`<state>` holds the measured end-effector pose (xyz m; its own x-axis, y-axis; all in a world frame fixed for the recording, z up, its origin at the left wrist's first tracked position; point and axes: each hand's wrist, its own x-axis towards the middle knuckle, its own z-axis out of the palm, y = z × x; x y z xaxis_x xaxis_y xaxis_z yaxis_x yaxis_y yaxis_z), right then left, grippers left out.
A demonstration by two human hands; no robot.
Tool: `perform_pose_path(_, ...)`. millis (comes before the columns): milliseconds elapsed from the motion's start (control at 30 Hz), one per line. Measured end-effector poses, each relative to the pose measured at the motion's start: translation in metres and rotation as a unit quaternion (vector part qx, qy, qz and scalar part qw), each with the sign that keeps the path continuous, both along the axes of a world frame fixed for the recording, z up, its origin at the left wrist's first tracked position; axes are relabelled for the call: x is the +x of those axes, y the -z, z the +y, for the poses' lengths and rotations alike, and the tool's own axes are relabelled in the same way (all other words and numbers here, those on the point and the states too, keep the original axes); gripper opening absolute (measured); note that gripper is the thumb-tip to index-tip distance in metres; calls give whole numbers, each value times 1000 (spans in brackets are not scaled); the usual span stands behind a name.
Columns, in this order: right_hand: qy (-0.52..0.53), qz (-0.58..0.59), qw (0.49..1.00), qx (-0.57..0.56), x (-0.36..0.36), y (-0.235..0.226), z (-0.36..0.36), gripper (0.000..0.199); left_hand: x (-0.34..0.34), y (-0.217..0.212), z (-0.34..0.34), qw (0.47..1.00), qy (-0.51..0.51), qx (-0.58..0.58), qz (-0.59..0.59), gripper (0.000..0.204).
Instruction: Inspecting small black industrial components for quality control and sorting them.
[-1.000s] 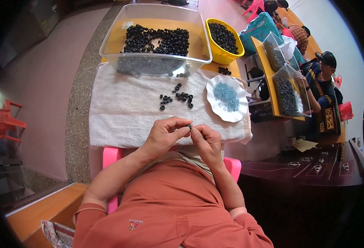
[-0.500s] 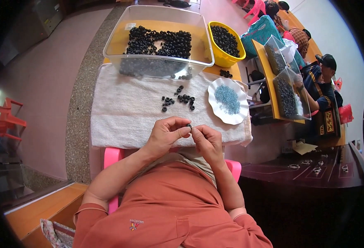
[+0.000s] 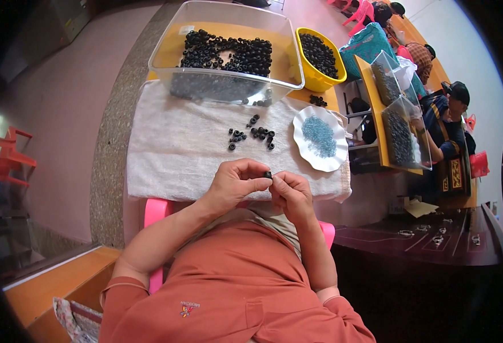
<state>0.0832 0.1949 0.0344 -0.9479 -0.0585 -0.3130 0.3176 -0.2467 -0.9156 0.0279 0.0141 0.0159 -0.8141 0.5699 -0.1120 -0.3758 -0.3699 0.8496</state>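
My left hand [image 3: 237,184] and my right hand [image 3: 289,194] meet fingertip to fingertip over the near edge of a white towel [image 3: 177,146]. Between them they pinch one small black ring [image 3: 268,175]; the left thumb and forefinger hold it and the right fingers touch it. Whether the right hand holds a second small piece is hidden. A loose cluster of black rings [image 3: 251,135] lies on the towel just beyond the hands. A white scalloped plate [image 3: 305,151] with small blue rings [image 3: 320,136] sits to the right.
A clear plastic tub [image 3: 174,48] holding several black rings stands at the towel's far edge, a yellow bowl [image 3: 308,83] of black rings beside it. Other people sit at tables with clear bins on the right. A red chair [image 3: 5,160] stands at left.
Both hands have closed together slightly around the black ring; otherwise they stay in the same spot. The things on the table have not moved.
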Motion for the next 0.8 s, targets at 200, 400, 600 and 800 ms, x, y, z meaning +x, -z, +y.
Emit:
perform_pose_path(200, -15, 20, 1000, -12, -3, 6, -2, 23, 0, 1, -1, 1000, -17, -14, 17, 22)
perform_pose_path(400, -20, 26, 999, -20, -5, 9, -3, 23, 2, 0, -1, 998, -27, -48, 22, 21)
perform_pose_path(600, -42, 43, 998, -4, -6, 11, 1, 28, 4, -7, -2, 996, -49, -38, 66, 18)
perform_pose_path(800, -67, 80, 986, 132, -5, 7, 1, 24, 7, -7, -2, 995, -47, -45, 74, 18)
